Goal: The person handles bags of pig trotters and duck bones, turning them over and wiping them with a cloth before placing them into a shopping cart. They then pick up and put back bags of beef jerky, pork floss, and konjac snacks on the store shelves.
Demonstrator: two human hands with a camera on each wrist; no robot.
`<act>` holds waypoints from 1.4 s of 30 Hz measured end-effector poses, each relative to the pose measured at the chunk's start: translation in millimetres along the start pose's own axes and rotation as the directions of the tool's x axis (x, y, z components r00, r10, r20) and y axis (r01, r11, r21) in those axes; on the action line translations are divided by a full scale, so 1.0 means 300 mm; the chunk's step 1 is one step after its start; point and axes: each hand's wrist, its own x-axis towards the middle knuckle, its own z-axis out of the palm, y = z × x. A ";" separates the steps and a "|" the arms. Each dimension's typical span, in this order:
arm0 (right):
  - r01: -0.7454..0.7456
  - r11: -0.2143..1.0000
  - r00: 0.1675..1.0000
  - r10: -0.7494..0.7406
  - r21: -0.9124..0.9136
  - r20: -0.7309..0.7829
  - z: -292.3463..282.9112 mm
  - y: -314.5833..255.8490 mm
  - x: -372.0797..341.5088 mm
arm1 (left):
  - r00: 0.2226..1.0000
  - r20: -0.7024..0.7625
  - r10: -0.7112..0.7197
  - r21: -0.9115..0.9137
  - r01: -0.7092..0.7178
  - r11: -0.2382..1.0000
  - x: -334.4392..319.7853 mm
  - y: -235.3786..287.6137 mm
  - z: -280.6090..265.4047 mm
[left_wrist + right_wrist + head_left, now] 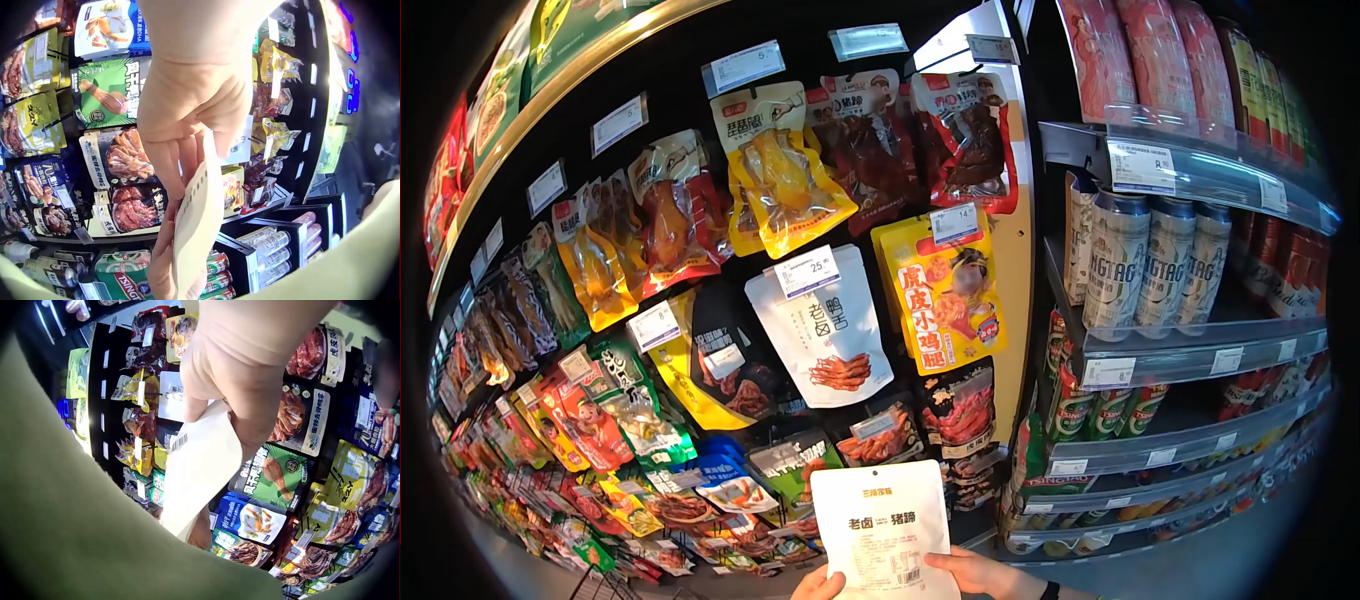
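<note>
Both hands hold up a white snack pouch (pixel 880 530) with dark printed characters and a barcode, low in the middle of the head view. At its lower left edge the left hand (pixel 818 585) grips it, thumb on the printed face. The right hand (pixel 965 573) pinches the lower right edge with its thumb in front. Seen nearly edge-on in the left wrist view, the pouch (pixel 199 219) has the left fingers behind it. In the right wrist view, the right hand's (pixel 240 381) fingers go behind the pouch. Straight ahead hangs another white pouch (pixel 830 340) with red food pictured.
Rows of packaged meat snacks hang on the dark rack, among them a yellow pouch (pixel 945 290) and a yellow-edged vacuum pack (pixel 785 175). On the right, shelves carry silver cans (pixel 1115 260) and green cans (pixel 1108 410). Black wire bars (pixel 595 583) show at bottom left.
</note>
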 end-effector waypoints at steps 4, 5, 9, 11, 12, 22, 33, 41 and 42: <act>-0.168 0.984 0.984 0.164 -0.060 -0.071 -0.040 -0.037 -0.031 | 1.000 -0.009 -0.019 -0.066 0.018 0.998 -0.073 -0.015 0.056; -0.136 0.987 0.989 0.132 -0.082 -0.061 -0.041 -0.041 -0.035 | 1.000 -0.002 -0.019 -0.074 0.019 0.997 -0.070 -0.025 0.057; 0.003 0.988 1.000 0.000 -0.155 0.020 -0.022 -0.043 -0.057 | 0.996 -0.032 -0.082 -0.182 0.075 0.980 -0.053 -0.024 0.089; 0.008 0.984 1.000 -0.006 -0.177 0.014 -0.009 -0.049 -0.065 | 0.990 -0.071 -0.121 -0.240 0.101 0.966 -0.065 -0.027 0.106; 0.028 0.981 1.000 -0.027 -0.193 0.003 -0.006 -0.048 -0.069 | 0.990 -0.082 -0.119 -0.246 0.095 0.965 -0.073 -0.028 0.111; 0.015 0.963 0.999 -0.001 -0.269 0.053 -0.004 -0.025 -0.070 | 0.984 -0.156 -0.083 -0.236 0.044 0.971 -0.138 -0.068 0.110; -0.028 0.959 0.998 0.042 -0.282 0.043 -0.010 -0.025 -0.079 | 0.991 -0.075 0.115 -0.116 -0.123 0.986 -0.149 -0.071 0.129; 0.015 0.927 1.000 -0.012 -0.375 0.012 0.012 -0.053 -0.110 | 0.980 -0.179 0.092 -0.031 -0.099 0.995 -0.131 -0.056 0.160; 0.032 0.922 0.999 -0.031 -0.386 0.007 0.012 -0.054 -0.115 | 0.981 -0.175 0.090 -0.028 -0.096 0.995 -0.128 -0.059 0.158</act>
